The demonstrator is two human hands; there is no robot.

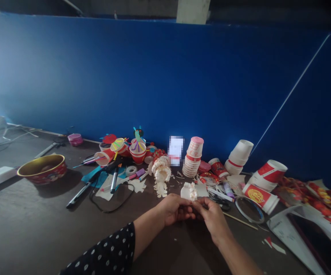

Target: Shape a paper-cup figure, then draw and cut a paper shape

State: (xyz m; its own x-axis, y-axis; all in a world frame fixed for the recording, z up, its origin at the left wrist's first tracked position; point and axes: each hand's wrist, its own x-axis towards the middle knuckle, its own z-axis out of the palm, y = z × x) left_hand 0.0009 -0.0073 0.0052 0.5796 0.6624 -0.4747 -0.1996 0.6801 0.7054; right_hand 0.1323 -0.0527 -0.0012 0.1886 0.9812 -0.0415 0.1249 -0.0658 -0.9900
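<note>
Okay, left hand [174, 209] and right hand [209, 210] pinch curled paper [193, 192], likely steadying it, nearer than cup stack [193, 159].

The white piece [192, 191] looks like matt paper, rough with curled bits. The stacked cups [192, 160] look like smooth paper. The bowl [45, 177] has a metallic gold inside, the phone [317, 236] a glossy screen, the worktop [28, 233] a dull, smooth surface.

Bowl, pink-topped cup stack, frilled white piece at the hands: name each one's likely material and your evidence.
Bowl: metal or plastic, shiny; golden sheen inside.
Cup stack: probably paper, matte; printed sides, close-nested rims.
White piece: likely paper, matte; thin, apparently curled folds.
</note>
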